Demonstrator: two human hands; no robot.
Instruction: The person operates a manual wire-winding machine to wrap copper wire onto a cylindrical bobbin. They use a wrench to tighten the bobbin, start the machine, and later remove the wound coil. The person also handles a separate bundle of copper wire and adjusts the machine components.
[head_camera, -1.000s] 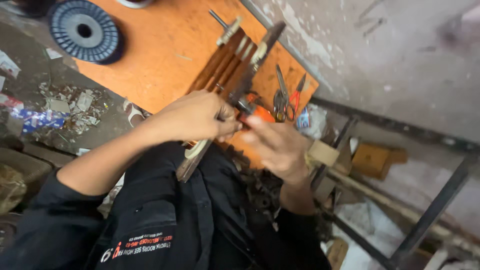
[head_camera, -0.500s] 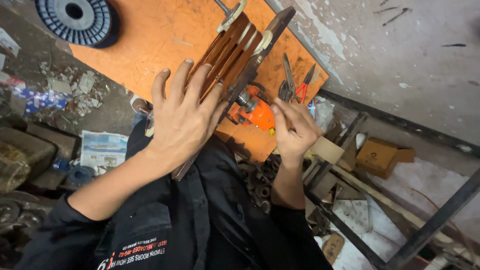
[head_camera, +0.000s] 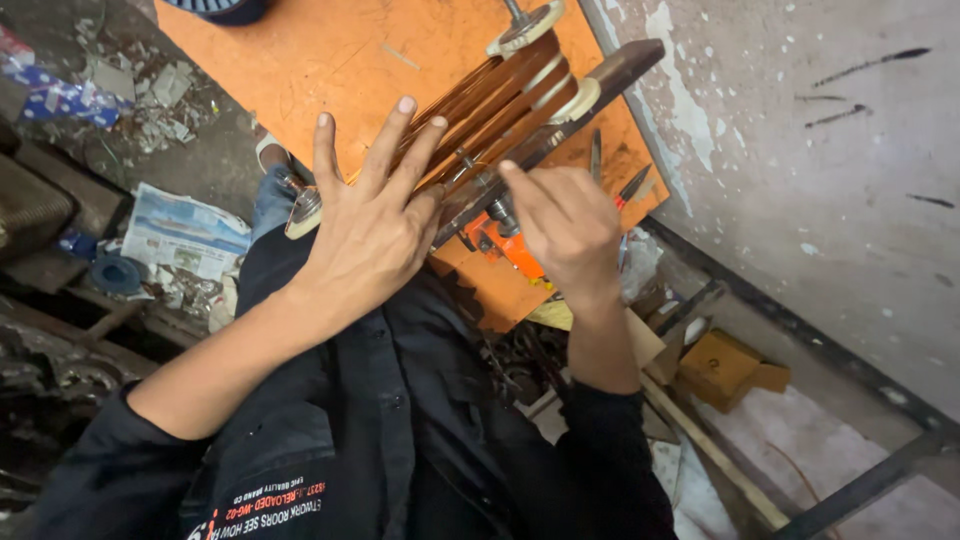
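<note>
So the left hand (head_camera: 372, 235) is spread flat, fingers splayed wide, pressing down on the near end of the long bundle of copper-coloured wire coils (head_camera: 490, 110) rather than closing round it, looks like it's pinning the turns so they stay put. The right hand (head_camera: 565, 225) is loosely curled with the forefinger poking at the dark metal bar (head_camera: 560, 125) running alongside the coils; can't tell if it's actually pinching anything. The coil bundle sits on the orange wooden board (head_camera: 330, 60), long axis running from near-left up to far-right, ending at a cream round end disc (head_camera: 528, 25). An orange tool body (head_camera: 515, 250) lies just below, near the board's edge
</note>
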